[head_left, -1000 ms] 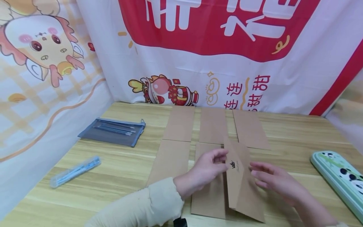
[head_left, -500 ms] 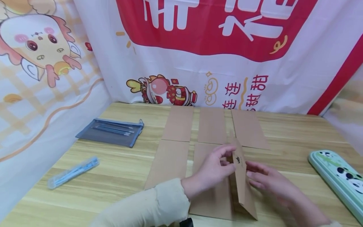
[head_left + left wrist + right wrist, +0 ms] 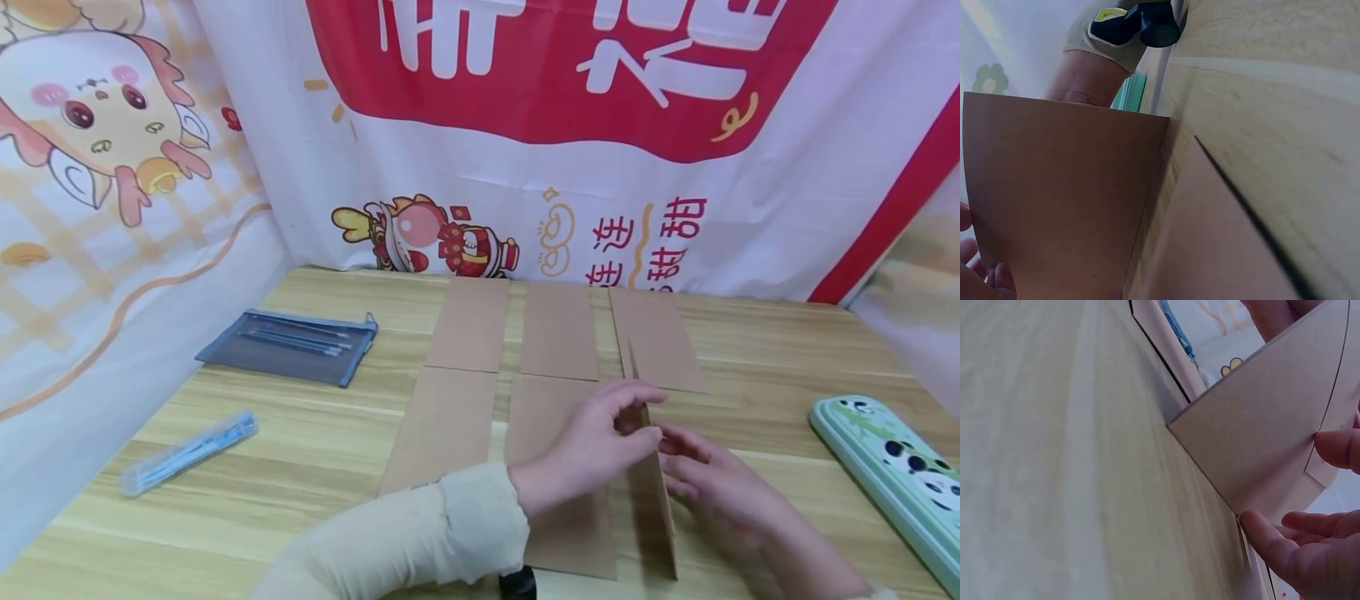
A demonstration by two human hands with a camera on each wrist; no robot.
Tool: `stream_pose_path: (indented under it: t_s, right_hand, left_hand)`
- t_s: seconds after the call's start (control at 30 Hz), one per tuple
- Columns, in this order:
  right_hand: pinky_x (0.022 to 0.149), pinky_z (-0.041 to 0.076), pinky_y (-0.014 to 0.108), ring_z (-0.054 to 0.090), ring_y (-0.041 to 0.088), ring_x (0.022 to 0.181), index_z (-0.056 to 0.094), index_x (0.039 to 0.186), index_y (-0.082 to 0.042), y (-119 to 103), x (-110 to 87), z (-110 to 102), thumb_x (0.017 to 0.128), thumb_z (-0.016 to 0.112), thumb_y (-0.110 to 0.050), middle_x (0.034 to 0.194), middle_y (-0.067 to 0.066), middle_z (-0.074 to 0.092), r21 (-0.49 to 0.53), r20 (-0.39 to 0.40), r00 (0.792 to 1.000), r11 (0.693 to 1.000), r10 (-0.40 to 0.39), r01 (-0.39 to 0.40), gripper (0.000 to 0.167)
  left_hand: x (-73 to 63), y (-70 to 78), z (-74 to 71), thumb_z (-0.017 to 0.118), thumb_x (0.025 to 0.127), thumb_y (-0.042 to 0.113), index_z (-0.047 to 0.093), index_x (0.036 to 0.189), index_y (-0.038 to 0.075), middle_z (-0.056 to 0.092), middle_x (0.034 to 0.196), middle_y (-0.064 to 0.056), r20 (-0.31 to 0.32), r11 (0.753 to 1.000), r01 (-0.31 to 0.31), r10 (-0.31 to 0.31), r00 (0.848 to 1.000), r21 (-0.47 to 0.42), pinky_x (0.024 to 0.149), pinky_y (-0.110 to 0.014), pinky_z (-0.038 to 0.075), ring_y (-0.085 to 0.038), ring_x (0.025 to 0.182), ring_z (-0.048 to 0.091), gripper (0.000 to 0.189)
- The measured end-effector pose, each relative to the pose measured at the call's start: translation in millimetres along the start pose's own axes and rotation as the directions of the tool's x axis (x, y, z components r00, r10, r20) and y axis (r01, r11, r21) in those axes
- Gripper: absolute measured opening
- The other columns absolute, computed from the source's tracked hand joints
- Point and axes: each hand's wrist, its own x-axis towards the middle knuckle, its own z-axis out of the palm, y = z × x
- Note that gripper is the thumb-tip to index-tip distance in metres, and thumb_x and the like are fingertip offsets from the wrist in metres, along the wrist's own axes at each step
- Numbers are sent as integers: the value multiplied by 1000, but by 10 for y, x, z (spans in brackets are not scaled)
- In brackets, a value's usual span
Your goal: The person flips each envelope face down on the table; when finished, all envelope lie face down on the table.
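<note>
A brown kraft-paper envelope (image 3: 654,492) stands nearly edge-on to the head view, its lower long edge at the table. In the right wrist view, the envelope (image 3: 1260,406) shows its flap line. My left hand (image 3: 592,437) pinches it near the upper edge, thumb on the left face. In the left wrist view, the hand's fingertips (image 3: 1004,278) reach that face. My right hand (image 3: 723,487) is at the opposite face, and the right wrist view shows its fingertips (image 3: 1260,534) touching it. Beside them lies another brown envelope (image 3: 562,533), flat and partly under my left forearm.
Several brown envelopes (image 3: 468,325) lie flat in rows on the wooden table (image 3: 322,467). A grey mesh pencil pouch (image 3: 288,346) and a clear case with blue contents (image 3: 191,454) are at the left. A green panda pencil case (image 3: 892,471) lies right. Printed cloth (image 3: 300,192) hangs behind.
The envelope has swung from leaning, with its printed crown showing, to nearly edge-on. My left hand has moved right with it; my right hand stays at its right side.
</note>
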Motion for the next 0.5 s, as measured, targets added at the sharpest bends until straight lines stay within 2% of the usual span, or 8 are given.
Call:
stream_pose_path:
  t_s: [0.17,0.3,0.4,0.5]
  right_hand:
    - [87,48,19,53,-1,102,7,140,17,28,-27,-22,95,43,-10,137,31,32,16,-9,1000,1000,-10,10,63]
    - [86,49,23,55,3,103,7,140,17,47,-37,-50,96,42,-11,127,8,50,38,18,999,999,-31,31,62]
    - [85,50,23,55,3,103,7,140,17,59,-39,-76,97,41,-12,120,-5,51,54,28,999,998,-28,26,62]
    - [85,50,23,55,3,103,5,140,17,75,-44,-98,98,40,-13,119,-7,50,63,33,999,998,-25,23,62]
  left_hand:
    - [50,31,30,63,84,5,59,121,9,55,121,0,23,1000,15,-15,1000,-19,82,-13,46,-1,95,50,38]
    - [81,35,44,63,84,6,59,121,9,56,122,0,36,1000,5,-4,999,-16,82,-11,45,1,97,49,37]
    - [100,31,54,62,85,8,58,122,9,55,123,0,53,1000,7,-5,999,-23,82,-11,44,0,99,49,37]
    - [117,25,69,62,86,8,58,122,8,54,125,-1,73,999,6,-3,997,-42,82,-11,44,0,100,49,37]
